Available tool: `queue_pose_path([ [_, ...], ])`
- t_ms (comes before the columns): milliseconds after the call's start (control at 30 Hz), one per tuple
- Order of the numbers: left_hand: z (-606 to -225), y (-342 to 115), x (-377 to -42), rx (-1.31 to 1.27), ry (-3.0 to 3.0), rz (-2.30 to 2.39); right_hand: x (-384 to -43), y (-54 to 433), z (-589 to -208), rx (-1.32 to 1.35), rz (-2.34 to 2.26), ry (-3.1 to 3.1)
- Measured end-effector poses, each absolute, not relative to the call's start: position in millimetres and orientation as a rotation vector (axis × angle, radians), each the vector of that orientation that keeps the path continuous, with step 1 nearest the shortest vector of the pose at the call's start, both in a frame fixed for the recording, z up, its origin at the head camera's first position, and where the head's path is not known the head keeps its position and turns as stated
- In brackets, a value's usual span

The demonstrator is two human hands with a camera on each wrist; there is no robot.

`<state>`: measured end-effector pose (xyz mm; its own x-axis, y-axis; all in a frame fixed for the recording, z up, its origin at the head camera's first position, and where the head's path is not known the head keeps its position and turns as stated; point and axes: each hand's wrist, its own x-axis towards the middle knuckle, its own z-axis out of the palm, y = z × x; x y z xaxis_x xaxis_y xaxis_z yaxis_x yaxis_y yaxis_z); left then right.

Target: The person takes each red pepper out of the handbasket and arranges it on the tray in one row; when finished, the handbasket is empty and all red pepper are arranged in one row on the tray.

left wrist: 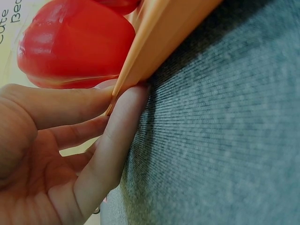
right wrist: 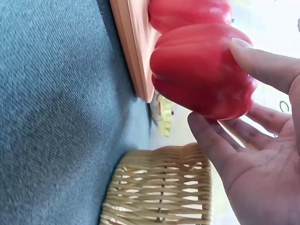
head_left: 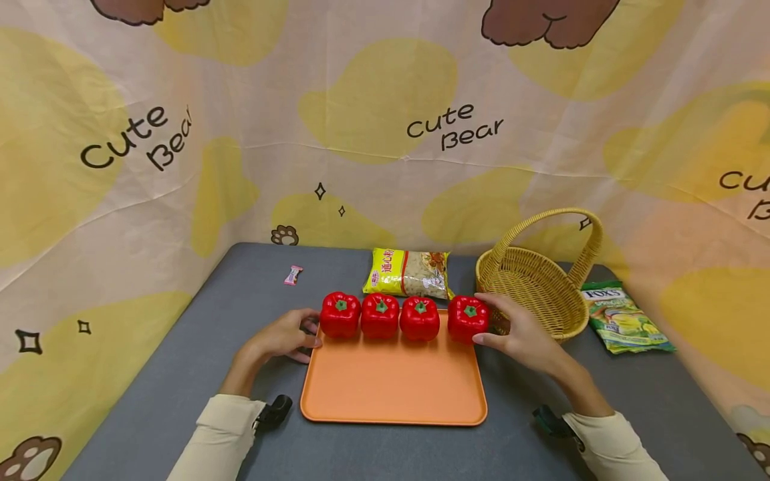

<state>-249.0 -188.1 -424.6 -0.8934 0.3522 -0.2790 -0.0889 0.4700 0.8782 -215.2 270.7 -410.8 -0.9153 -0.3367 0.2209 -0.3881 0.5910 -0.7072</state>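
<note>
Several glossy red bell peppers with green stem tops stand in a row along the far side of an orange tray (head_left: 394, 387). At the row's right end, my right hand (head_left: 528, 334) holds a bell pepper (head_left: 468, 319) between thumb and fingers; a gap parts it from its neighbour (head_left: 420, 318). In the right wrist view the held pepper (right wrist: 199, 70) sits at the tray's corner. My left hand (head_left: 289, 336) pinches the tray's far left rim, beside the leftmost pepper (head_left: 340, 314). The left wrist view shows thumb and finger on either side of the rim (left wrist: 136, 61).
Behind the peppers lies a yellow pasta bag (head_left: 409, 272). A wicker basket (head_left: 541, 294) with a tall handle stands close behind my right hand, and a green candy bag (head_left: 625, 317) lies to its right. A small wrapped candy (head_left: 293, 275) is at the back left of the grey table (head_left: 198, 334).
</note>
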Motion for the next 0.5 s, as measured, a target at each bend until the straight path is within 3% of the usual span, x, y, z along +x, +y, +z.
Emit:
queue_pose_path([
  [500, -424, -188, -248, 0.213, 2.291, 1.414, -219, 258, -418, 0.633, 1.126, -2.806],
])
